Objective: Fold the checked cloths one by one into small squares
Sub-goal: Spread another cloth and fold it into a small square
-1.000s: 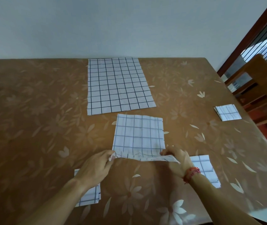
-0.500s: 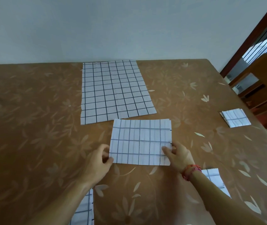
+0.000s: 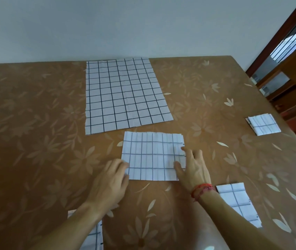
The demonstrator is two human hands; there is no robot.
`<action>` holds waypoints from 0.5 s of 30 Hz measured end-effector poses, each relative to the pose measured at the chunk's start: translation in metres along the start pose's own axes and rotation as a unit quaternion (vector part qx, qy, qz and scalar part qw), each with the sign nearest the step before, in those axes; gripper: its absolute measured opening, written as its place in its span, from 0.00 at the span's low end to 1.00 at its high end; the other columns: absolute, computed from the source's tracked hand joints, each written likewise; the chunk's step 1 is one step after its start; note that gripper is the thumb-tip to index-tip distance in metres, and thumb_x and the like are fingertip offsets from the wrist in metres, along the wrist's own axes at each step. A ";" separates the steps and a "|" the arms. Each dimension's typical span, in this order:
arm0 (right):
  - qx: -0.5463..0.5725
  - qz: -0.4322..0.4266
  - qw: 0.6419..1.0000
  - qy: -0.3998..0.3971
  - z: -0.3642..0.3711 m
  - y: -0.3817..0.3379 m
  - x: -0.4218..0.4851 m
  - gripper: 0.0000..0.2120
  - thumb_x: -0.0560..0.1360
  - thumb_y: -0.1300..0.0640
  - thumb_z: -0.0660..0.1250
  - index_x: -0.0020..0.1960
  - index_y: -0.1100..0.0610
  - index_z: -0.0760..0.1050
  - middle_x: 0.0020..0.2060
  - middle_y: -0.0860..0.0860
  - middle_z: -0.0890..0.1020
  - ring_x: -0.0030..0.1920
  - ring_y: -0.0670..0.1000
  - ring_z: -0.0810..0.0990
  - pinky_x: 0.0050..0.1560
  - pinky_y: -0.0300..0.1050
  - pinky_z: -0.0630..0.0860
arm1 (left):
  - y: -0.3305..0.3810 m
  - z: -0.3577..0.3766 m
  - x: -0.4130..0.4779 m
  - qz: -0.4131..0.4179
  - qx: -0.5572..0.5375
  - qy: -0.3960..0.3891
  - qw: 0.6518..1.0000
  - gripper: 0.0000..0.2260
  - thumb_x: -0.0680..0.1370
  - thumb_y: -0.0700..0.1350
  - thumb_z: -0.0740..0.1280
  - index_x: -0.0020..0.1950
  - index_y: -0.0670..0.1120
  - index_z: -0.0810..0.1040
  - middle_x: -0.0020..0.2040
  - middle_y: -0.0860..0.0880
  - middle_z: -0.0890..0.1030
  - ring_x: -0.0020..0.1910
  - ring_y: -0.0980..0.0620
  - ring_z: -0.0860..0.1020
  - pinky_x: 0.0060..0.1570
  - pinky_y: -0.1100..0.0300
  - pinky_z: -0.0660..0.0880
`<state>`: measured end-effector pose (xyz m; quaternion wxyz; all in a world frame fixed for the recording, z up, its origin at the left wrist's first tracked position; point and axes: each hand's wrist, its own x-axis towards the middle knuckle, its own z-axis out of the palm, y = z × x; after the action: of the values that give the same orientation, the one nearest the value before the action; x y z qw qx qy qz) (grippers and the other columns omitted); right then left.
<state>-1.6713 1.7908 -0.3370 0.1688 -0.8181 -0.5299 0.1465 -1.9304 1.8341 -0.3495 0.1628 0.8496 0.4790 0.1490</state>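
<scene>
Near the front of the brown flower-patterned desk [image 3: 35,141] lies a half-folded checked cloth [image 3: 152,156], flat and rectangular. At its left edge the left hand [image 3: 111,183] rests with fingers loosely curled, touching the cloth without gripping it. At the right edge the right hand [image 3: 194,168] lies flat, fingers spread, pressing the cloth and holding nothing; a red thread bracelet [image 3: 201,190] circles its wrist. Beyond it an unfolded checked cloth [image 3: 123,94] lies spread. Folded squares sit far right [image 3: 263,124], near right [image 3: 237,202] and under the left forearm [image 3: 94,239].
</scene>
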 end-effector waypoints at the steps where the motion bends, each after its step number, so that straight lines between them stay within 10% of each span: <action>1: -0.022 -0.053 0.998 0.015 0.005 -0.004 -0.008 0.23 0.74 0.51 0.66 0.68 0.55 0.69 0.56 0.54 0.71 0.50 0.55 0.75 0.45 0.47 0.76 | 0.006 0.002 -0.006 0.028 0.014 -0.016 0.999 0.11 0.78 0.44 0.64 0.61 0.46 0.76 0.57 0.53 0.74 0.56 0.54 0.73 0.46 0.61 0.77; 5: -0.065 -0.203 0.977 -0.020 0.030 -0.030 -0.047 0.25 0.75 0.50 0.57 0.69 0.58 0.68 0.67 0.59 0.72 0.66 0.59 0.72 0.61 0.55 0.75 | 0.028 0.014 -0.029 0.075 0.075 -0.060 0.993 0.18 0.79 0.48 0.60 0.66 0.44 0.76 0.66 0.46 0.76 0.66 0.48 0.74 0.59 0.56 0.76; 10: -0.100 -0.278 0.952 -0.074 0.057 -0.047 -0.079 0.27 0.77 0.52 0.54 0.73 0.62 0.65 0.73 0.57 0.67 0.74 0.55 0.63 0.73 0.53 0.63 | 0.036 0.017 -0.036 0.045 0.107 -0.058 0.991 0.21 0.78 0.47 0.61 0.68 0.42 0.75 0.70 0.45 0.74 0.70 0.50 0.70 0.73 0.60 0.46; 15: -0.134 -0.262 0.949 -0.109 0.069 -0.048 -0.088 0.28 0.79 0.49 0.52 0.74 0.62 0.63 0.74 0.58 0.64 0.75 0.55 0.60 0.72 0.53 0.62 | 0.026 0.029 -0.044 0.035 0.116 -0.089 0.989 0.23 0.80 0.48 0.54 0.71 0.40 0.71 0.72 0.43 0.70 0.72 0.47 0.68 0.71 0.53 0.62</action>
<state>-1.7743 1.7368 -0.3728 0.0313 -0.6442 -0.7558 0.1135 -1.9207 1.7794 -0.3689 0.0998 0.8886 0.4472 0.0222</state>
